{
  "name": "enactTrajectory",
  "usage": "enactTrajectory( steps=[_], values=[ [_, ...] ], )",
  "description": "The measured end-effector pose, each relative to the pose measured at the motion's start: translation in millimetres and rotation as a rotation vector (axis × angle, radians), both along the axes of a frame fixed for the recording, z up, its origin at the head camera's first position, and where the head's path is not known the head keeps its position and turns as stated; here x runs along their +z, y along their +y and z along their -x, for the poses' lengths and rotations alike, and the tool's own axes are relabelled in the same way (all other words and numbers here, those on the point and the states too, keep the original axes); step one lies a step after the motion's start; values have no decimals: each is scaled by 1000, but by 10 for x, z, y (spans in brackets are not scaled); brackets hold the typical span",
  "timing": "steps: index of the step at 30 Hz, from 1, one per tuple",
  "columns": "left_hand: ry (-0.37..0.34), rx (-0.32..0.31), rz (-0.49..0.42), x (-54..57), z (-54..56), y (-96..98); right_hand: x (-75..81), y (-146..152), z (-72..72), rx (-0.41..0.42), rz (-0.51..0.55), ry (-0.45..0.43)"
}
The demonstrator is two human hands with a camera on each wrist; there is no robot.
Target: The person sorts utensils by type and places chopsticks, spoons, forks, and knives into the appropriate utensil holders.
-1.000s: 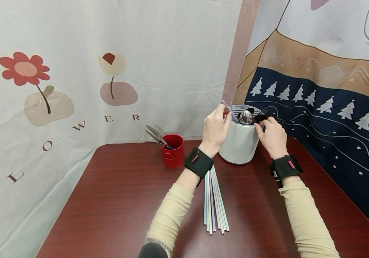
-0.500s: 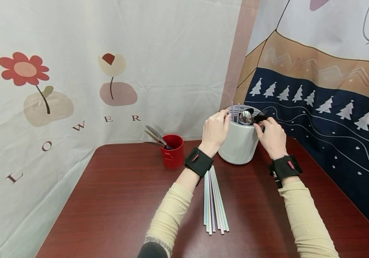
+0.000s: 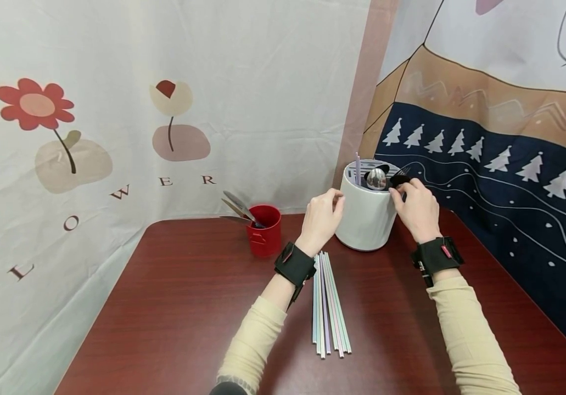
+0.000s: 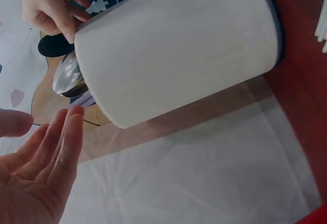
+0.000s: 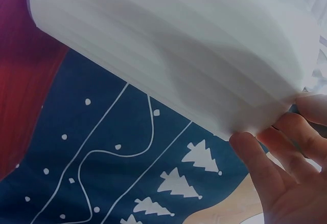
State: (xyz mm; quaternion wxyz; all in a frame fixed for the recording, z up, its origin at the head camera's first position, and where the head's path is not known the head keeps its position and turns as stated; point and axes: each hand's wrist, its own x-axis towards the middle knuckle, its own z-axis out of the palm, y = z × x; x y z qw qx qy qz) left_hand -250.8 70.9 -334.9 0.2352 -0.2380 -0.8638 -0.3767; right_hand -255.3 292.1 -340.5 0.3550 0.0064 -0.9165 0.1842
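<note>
A white ribbed utensil holder (image 3: 365,219) stands upright at the back right of the table. From its slotted top rise purple chopsticks (image 3: 358,169), a shiny metal spoon (image 3: 376,179) and dark utensils at the right. My left hand (image 3: 322,219) is just left of the holder and holds nothing; in the left wrist view its fingers (image 4: 66,155) are extended near the rim. At the right side my right hand (image 3: 418,211) grips the holder's rim, as the right wrist view also shows. Several pastel chopsticks (image 3: 331,307) lie fanned on the table.
A red cup (image 3: 265,236) with several knives (image 3: 243,208) leaning in it stands left of the holder. Behind the reddish-brown table (image 3: 189,307) hangs a pale printed cloth; a navy cloth (image 3: 510,219) with white trees borders its right side.
The left hand has let go of the purple chopsticks, which now stand in the holder. It has drawn down and left from the rim. The right hand has stayed put.
</note>
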Motion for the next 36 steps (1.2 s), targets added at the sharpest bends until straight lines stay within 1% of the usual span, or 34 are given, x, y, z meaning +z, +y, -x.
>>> enactTrajectory(
  steps=[2,5,11,15,19,22,23,28,30,31,34,36],
  values=[
    [-35,-5,-2,-102,-29,-49,-1,-2,3,0,-1,-1],
    [-98,-12,-2,-290,-65,-127,-2,-4,9,0,1,-7],
    [-220,12,37,-643,-124,-248,14,-11,6,-2,-1,-14],
    [-286,42,60,-821,-172,-290,19,-7,4,-1,-1,-10],
    [-342,87,105,-963,-226,-311,16,0,4,-1,-1,-3],
    [-391,102,132,-1042,-275,-323,9,1,4,0,-1,1],
    [-397,107,145,-1065,-295,-327,6,2,4,0,-1,4],
    [-487,124,234,-1149,-390,-338,-13,7,10,2,-5,18],
    [-528,130,259,-1163,-423,-336,-15,9,11,2,-7,21],
    [-538,130,259,-1170,-435,-333,-14,9,11,3,-6,22],
    [-558,134,261,-1168,-463,-318,-14,10,11,1,-5,22],
    [-556,142,269,-1172,-471,-304,-15,11,10,0,-5,20]
  ],
)
